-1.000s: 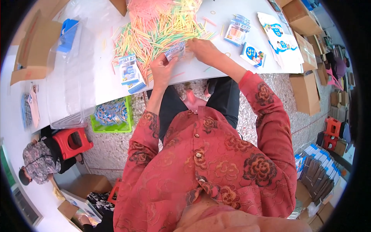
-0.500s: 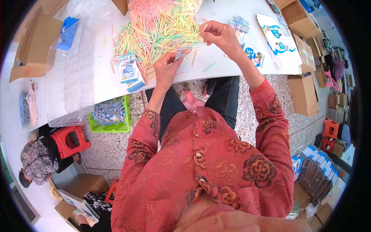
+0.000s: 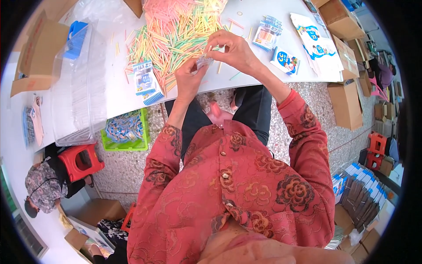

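Note:
My left hand [image 3: 187, 81] pinches a small printed packet [image 3: 202, 62] upright above the table's near edge. My right hand [image 3: 235, 52] has its thumb and fingers closed at the packet's top, around the end of a thin pale stick; how many sticks it grips is hidden. Just beyond both hands spreads a large heap of thin pink, yellow and green sticks [image 3: 176, 42]. Blue-and-white packets [image 3: 145, 82] lie stacked to the left of my left hand. Right of my right hand are more packets [image 3: 267, 33] and one lying apart [image 3: 285, 60].
A white printed bag [image 3: 314, 42] lies on the table's right side. Clear plastic trays [image 3: 74, 88] stand at the left, over a green crate [image 3: 126, 130] of packets on the floor. Cardboard boxes [image 3: 345, 103] line the right, and another person [image 3: 46, 185] is at the lower left.
My right hand has moved left and slightly down, bringing the pale stick from beside the heap to the packet. My left hand stays nearly in place with the packet.

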Available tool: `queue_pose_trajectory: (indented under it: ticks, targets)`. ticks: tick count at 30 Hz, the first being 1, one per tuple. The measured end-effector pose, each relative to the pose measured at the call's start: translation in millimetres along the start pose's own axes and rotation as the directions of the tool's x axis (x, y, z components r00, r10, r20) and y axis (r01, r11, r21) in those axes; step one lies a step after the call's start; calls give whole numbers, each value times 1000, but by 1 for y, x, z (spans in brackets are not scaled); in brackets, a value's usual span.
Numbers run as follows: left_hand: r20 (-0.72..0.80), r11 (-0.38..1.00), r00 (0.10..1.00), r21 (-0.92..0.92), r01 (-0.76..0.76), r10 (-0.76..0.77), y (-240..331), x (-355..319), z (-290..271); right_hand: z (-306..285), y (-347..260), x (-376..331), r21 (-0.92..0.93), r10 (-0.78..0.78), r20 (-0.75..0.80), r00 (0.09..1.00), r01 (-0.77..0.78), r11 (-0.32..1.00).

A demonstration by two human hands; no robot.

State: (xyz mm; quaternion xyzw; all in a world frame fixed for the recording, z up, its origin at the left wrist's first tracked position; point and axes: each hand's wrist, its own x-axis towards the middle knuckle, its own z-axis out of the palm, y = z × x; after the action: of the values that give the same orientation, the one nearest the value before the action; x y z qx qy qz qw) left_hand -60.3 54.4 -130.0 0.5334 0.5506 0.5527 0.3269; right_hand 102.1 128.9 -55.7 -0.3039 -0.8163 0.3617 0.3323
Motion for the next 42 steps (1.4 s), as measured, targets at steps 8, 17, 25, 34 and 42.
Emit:
queue_pose_trajectory:
  ticks: [8,17,25,34,42]
  targets:
    - [41,980,997,-185,75,-69,-2,3,-3,6,3,3,-231,-263,111,958,282,931]
    - [159,902,967,-356,246,-201,20,3,-10,10,11,-2,105,132,50,990,-136,985]
    - [164,929,971,-302,215,-172,19,2,-12,1,24,-8,361,170,123,978,-204,910]
    - [-44,975,988,-174,136,-146,4,3,-33,-21,30,-68,-598,3,367,930,233,767]
    - [-38,963,986,-225,149,-162,15,-8,-27,2,53,-26,-601,-106,331,938,296,742]
